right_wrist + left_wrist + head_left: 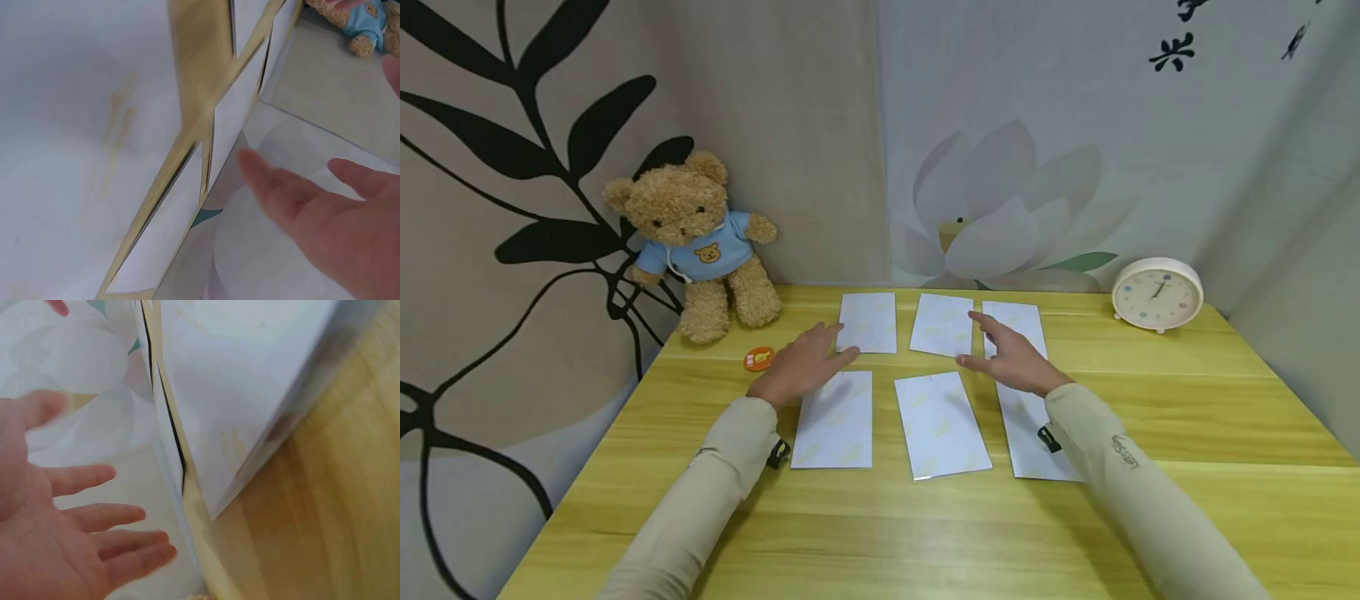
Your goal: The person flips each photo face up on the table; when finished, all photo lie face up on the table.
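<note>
White rectangular sheets with faint yellowish marks lie face up in two rows of three. My left hand [801, 364] hovers with spread fingers between the back left sheet [871, 321] and the front left sheet [842, 425]. In the left wrist view its palm and straight fingers [81, 515] hold nothing. Over the right-hand column is my right hand [1018, 360], fingers extended and holding nothing, partly covering the back right sheet [1026, 321] and front right sheet [1030, 442]. Between the hands are the back middle sheet [940, 325] and the tilted front middle sheet [942, 425].
An orange round badge [759, 359] lies left of my left hand. A teddy bear [696, 250] in a blue top sits at the table's back left corner. The white clock [1157, 293] stands at the back right. Behind the wooden table [880, 542] hangs a printed curtain [1022, 167].
</note>
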`<control>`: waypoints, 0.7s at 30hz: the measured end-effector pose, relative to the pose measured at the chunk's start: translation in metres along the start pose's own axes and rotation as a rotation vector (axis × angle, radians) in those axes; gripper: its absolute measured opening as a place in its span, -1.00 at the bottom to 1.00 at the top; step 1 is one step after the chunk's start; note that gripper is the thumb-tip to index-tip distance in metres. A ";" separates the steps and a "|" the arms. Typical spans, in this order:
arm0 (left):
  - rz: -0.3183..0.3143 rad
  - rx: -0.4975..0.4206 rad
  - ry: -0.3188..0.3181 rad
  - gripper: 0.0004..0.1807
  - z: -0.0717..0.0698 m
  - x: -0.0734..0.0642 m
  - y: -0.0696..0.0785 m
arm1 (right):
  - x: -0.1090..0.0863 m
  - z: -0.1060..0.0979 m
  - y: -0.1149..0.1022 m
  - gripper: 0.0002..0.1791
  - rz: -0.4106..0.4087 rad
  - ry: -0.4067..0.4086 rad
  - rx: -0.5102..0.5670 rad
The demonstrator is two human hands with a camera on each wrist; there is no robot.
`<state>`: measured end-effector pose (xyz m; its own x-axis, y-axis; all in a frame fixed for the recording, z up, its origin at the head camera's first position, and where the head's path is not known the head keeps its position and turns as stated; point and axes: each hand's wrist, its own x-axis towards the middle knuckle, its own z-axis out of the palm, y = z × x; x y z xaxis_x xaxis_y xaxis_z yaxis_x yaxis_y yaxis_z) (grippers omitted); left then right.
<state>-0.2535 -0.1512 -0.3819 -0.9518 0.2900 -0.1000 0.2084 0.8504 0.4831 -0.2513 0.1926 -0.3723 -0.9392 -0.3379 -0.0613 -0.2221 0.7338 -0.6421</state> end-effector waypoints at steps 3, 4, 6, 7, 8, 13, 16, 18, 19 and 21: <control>0.036 -0.027 0.024 -0.26 0.000 0.005 -0.003 | 0.007 0.004 -0.005 -0.04 -0.012 -0.014 0.047; 0.044 -0.030 0.034 -0.29 0.000 0.007 -0.004 | 0.009 0.005 -0.006 -0.05 -0.018 -0.015 0.049; 0.055 -0.039 0.055 -0.34 -0.001 0.010 -0.004 | 0.014 0.007 -0.009 -0.07 -0.024 -0.018 0.054; 0.060 -0.042 0.062 -0.35 -0.001 0.012 -0.004 | 0.016 0.008 -0.010 -0.08 -0.026 -0.021 0.061; 0.055 -0.058 0.064 -0.36 -0.001 0.014 -0.004 | 0.018 0.010 -0.011 -0.09 -0.027 -0.024 0.067; -0.025 -0.202 0.031 -0.40 -0.001 0.024 -0.005 | 0.031 0.018 -0.015 -0.13 -0.009 -0.049 0.125; -0.102 -0.291 0.024 -0.41 0.000 0.032 -0.007 | 0.041 0.024 -0.018 -0.15 0.009 -0.064 0.186; -0.139 -0.318 0.031 -0.42 0.000 0.035 -0.007 | 0.047 0.028 -0.021 -0.16 0.021 -0.070 0.227; -0.155 -0.333 0.035 -0.43 0.000 0.036 -0.008 | 0.050 0.030 -0.022 -0.17 0.028 -0.073 0.244; -0.176 -0.349 0.041 -0.43 0.000 0.037 -0.008 | 0.056 0.034 -0.027 -0.17 0.031 -0.071 0.253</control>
<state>-0.2904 -0.1469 -0.3897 -0.9758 0.1294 -0.1764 -0.0413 0.6829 0.7294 -0.2887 0.1341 -0.3847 -0.9217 -0.3647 -0.1321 -0.1122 0.5766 -0.8093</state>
